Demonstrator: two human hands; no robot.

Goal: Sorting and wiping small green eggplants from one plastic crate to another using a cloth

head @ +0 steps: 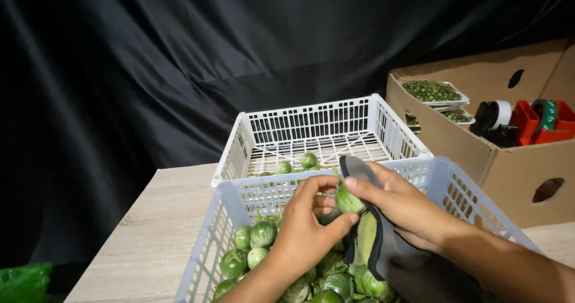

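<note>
Two hands work over the near crate [206, 243] in the head view, my only feed. My left hand [305, 228] pinches a small green eggplant [348, 200] between thumb and fingertips. My right hand [401, 204] touches the same eggplant from the other side while gripping a dark cloth [383, 249] against its palm. The eggplant sits above the pile [257, 246] filling the near crate. The far crate [317, 132] holds only a few. I judge the step as wiping one eggplant; next calls for a steady pinch and a turn against the cloth.
</note>
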